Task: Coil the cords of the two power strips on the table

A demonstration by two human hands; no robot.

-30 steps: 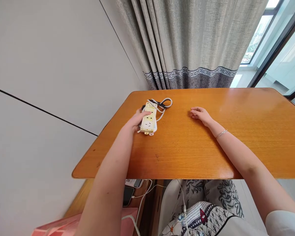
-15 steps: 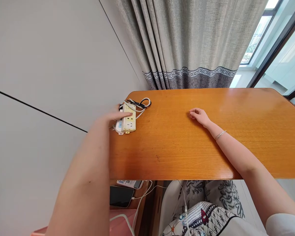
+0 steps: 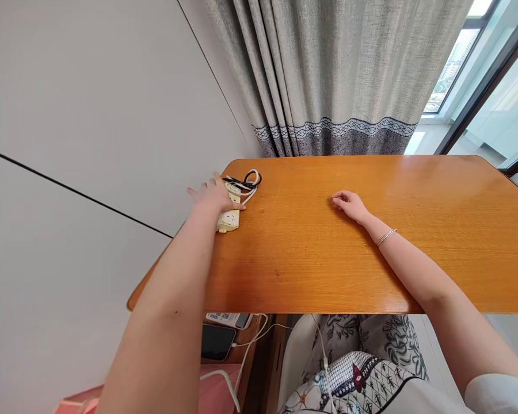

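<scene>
At the far left corner of the wooden table (image 3: 311,247) lies a power strip (image 3: 229,219) with white and black cables (image 3: 252,179) bunched at its far end. My left hand (image 3: 213,195) is over the strip, fingers spread towards the wall and thumb reaching across its top. Part of the strip is hidden under the hand. My right hand (image 3: 349,204) rests near the middle of the table with its fingers curled together; whatever they might hold is hidden.
A wall (image 3: 90,115) borders the table on the left, and a grey curtain (image 3: 345,69) hangs behind it. Below the near edge are a black phone (image 3: 218,342) on a cable and a pink bag (image 3: 220,391).
My left hand has shifted right over the power strip and its fingers have spread. The cables have moved slightly left. My right hand has stayed in place.
</scene>
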